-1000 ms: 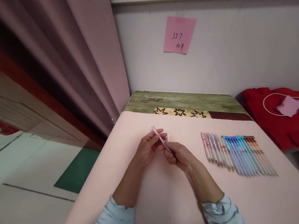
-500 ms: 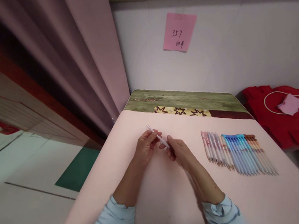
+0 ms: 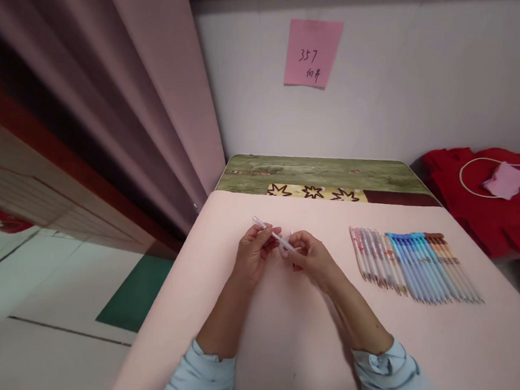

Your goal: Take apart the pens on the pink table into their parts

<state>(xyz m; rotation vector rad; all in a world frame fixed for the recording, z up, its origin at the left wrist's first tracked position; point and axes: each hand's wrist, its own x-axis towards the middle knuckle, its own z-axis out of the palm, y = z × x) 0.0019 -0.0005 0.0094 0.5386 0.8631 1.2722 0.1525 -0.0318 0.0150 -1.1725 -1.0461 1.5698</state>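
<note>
A slim whitish pen (image 3: 283, 242) slants over the pink-covered table, its upper end pointing to the far left. My left hand (image 3: 252, 252) pinches it near that upper end between thumb and fingers. At its lower end, my right hand (image 3: 314, 259) is closed, thumb and fingertips on the pen; the tip itself is mostly hidden there. A tiny pale piece shows by the right fingers, too small to make out. To the right of both hands lies a row of pens (image 3: 413, 268), side by side, with pink, white, blue and brown tops.
The pink cover (image 3: 290, 357) spreads over the table, with a green patterned strip (image 3: 326, 171) at the back. A pink note (image 3: 313, 53) hangs on the wall. Red cloth (image 3: 478, 216) with a white cable lies at the right; a mauve curtain (image 3: 161, 75) hangs at the left.
The right hand's fingers have shifted their grip at the pen's lower end, its index finger now raised and bent. The left hand holds the pen almost in the same place.
</note>
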